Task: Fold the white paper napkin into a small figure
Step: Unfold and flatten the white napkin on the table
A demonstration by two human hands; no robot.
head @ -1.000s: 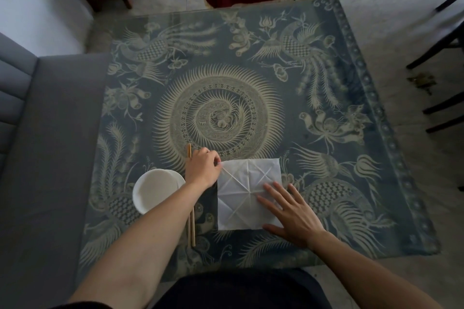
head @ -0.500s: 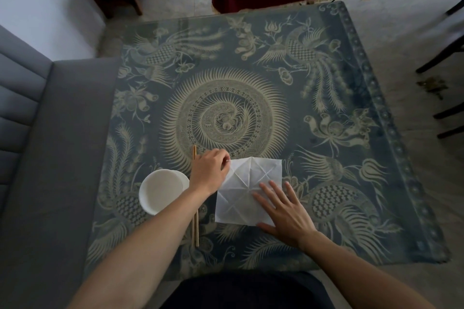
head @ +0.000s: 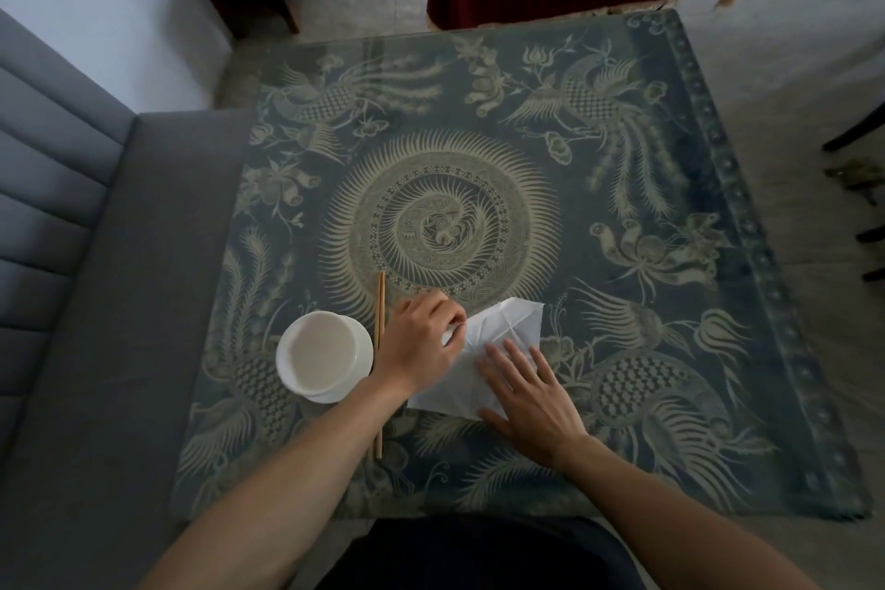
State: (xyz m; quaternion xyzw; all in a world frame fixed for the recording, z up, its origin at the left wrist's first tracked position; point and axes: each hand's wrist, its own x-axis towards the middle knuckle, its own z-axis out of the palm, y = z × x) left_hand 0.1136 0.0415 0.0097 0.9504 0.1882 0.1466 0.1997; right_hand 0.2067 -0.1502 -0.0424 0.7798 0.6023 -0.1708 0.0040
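Head view shows the creased white paper napkin [head: 498, 340] lying on the patterned bench [head: 622, 187], its left corner pinched in the left hand [head: 421, 340], the right hand [head: 531, 398] pressed flat and open on it, beside chopsticks [head: 380, 316] and a white bowl [head: 323, 355].

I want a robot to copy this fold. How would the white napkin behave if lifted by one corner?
The napkin looks thin and creased, so it would probably droop and partly unfold. It seems very light: the right hand presses it flat while the left hand pinches its edge, so unpinned it would likely slide on the tablecloth.
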